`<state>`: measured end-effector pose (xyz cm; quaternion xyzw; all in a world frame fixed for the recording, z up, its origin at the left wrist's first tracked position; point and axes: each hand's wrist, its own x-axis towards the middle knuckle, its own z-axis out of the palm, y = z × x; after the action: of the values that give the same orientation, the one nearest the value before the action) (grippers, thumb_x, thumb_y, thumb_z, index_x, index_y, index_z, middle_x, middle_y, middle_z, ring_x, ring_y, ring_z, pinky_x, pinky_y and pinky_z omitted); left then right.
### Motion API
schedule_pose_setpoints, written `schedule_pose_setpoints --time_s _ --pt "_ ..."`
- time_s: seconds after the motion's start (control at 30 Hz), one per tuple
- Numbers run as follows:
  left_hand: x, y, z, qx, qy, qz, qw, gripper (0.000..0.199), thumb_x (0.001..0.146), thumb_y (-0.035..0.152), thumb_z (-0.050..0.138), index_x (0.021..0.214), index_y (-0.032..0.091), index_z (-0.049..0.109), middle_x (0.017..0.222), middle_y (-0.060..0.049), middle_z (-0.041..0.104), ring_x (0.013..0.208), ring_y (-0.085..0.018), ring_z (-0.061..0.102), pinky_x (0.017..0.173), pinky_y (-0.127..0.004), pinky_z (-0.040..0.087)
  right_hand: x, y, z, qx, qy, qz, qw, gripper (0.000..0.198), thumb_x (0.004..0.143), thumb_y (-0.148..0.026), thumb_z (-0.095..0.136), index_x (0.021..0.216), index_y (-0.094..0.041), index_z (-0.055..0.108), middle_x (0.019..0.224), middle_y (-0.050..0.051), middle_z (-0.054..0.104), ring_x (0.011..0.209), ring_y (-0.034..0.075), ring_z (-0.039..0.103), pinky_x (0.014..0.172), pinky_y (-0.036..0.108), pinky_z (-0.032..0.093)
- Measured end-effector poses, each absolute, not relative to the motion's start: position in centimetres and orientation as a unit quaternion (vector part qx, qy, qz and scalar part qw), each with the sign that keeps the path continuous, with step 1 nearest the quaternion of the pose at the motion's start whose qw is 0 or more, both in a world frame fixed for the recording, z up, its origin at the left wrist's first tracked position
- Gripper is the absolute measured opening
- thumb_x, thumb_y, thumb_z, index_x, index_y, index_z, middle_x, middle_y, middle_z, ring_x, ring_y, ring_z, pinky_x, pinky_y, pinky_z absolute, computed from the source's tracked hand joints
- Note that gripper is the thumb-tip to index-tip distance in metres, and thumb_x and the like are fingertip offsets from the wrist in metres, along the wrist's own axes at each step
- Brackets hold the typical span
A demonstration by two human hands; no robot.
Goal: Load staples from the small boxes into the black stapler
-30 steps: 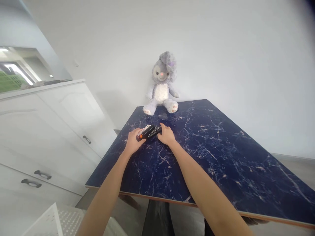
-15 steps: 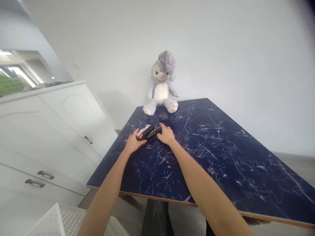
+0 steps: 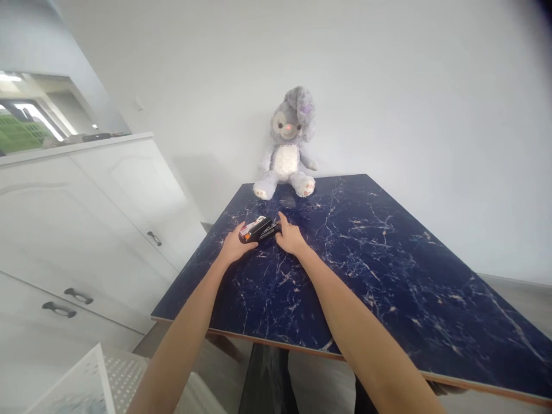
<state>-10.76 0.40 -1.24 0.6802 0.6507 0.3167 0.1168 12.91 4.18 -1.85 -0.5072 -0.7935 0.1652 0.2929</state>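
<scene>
My left hand (image 3: 235, 246) is closed around the near left end of a small black box (image 3: 257, 228) with a white-and-orange printed face, its thumb along the near side. A dark flat piece (image 3: 269, 231) with pale marks or glints sits against the box's right side; I cannot tell whether it is part of the box. My right hand (image 3: 290, 237) grips the right end of this piece, thumb against it and index finger stretched forward. Both hands are low over the dark blue marbled table (image 3: 366, 259). The fingers partly hide both ends.
A grey plush toy (image 3: 287, 155) with a white belly sits at the table's far edge against the wall. White cabinets (image 3: 95, 218) with dark handles stand to the left. A white perforated basket (image 3: 103, 374) is on the floor at lower left.
My right index finger has straightened and lifted off the dark piece. The hands and the box stay nearly in place. The view has shifted slightly.
</scene>
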Motion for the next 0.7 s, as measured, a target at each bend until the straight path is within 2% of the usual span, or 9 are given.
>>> schedule_pose_setpoints --time_s 0.1,0.27,0.4,0.57,0.63,0.7 --pt "-10.8 0.4 -1.2 0.682 0.645 0.321 0.124 0.101 0.063 0.056 0.084 0.15 0.022 0.045 0.135 -0.016 0.062 0.122 -0.039 0.058 0.105 -0.049 0.042 12.7 3.8 -1.7 -0.472 -0.805 0.185 0.306 0.078 0.084 -0.014 0.046 0.157 -0.01 0.018 0.138 0.012 0.062 0.123 0.026 0.06 0.11 0.04 0.038" --pt "-10.6 0.3 -1.1 0.68 0.641 0.333 0.125 0.1 0.063 0.054 0.084 0.15 0.023 0.044 0.133 -0.016 0.064 0.122 -0.038 0.059 0.105 -0.048 0.042 12.4 3.5 -1.9 -0.458 -0.803 0.209 0.32 0.082 0.084 -0.015 0.048 0.158 -0.012 0.014 0.139 0.01 0.061 0.121 0.025 0.062 0.108 0.038 0.042" --pt "-10.4 0.0 -0.8 0.682 0.65 0.314 0.117 0.103 0.064 0.056 0.083 0.151 0.021 0.042 0.136 -0.018 0.061 0.125 -0.041 0.057 0.105 -0.05 0.041 12.2 3.6 -2.1 -0.465 -0.8 0.2 0.322 0.086 0.082 -0.017 0.051 0.159 -0.012 0.012 0.138 0.012 0.061 0.117 0.025 0.063 0.105 0.038 0.043" --pt "-10.0 -0.9 -0.1 0.715 0.605 0.316 0.153 0.103 0.06 0.056 0.086 0.149 0.025 0.045 0.139 -0.015 0.06 0.125 -0.04 0.057 0.107 -0.048 0.04 12.1 3.8 -2.2 -0.517 -0.776 0.153 0.328 0.078 0.083 -0.014 0.049 0.156 -0.009 0.022 0.133 0.015 0.063 0.121 0.028 0.058 0.107 0.04 0.04" --pt "-9.9 -1.3 0.2 0.73 0.573 0.316 0.196 0.097 0.064 0.054 0.084 0.149 0.027 0.046 0.136 -0.012 0.063 0.119 -0.036 0.061 0.106 -0.046 0.042 12.3 4.0 -2.2 -0.54 -0.753 0.157 0.342 0.074 0.084 -0.013 0.046 0.155 -0.008 0.025 0.132 0.015 0.063 0.12 0.028 0.059 0.106 0.039 0.041" --pt "-9.7 -1.5 0.4 0.741 0.552 0.306 0.228 0.081 0.074 0.052 0.076 0.147 0.027 0.049 0.13 -0.009 0.067 0.11 -0.031 0.066 0.104 -0.044 0.045 12.5 4.3 -2.2 -0.555 -0.731 0.17 0.358 0.069 0.086 -0.012 0.044 0.153 -0.009 0.027 0.13 0.014 0.064 0.119 0.027 0.059 0.104 0.037 0.043"
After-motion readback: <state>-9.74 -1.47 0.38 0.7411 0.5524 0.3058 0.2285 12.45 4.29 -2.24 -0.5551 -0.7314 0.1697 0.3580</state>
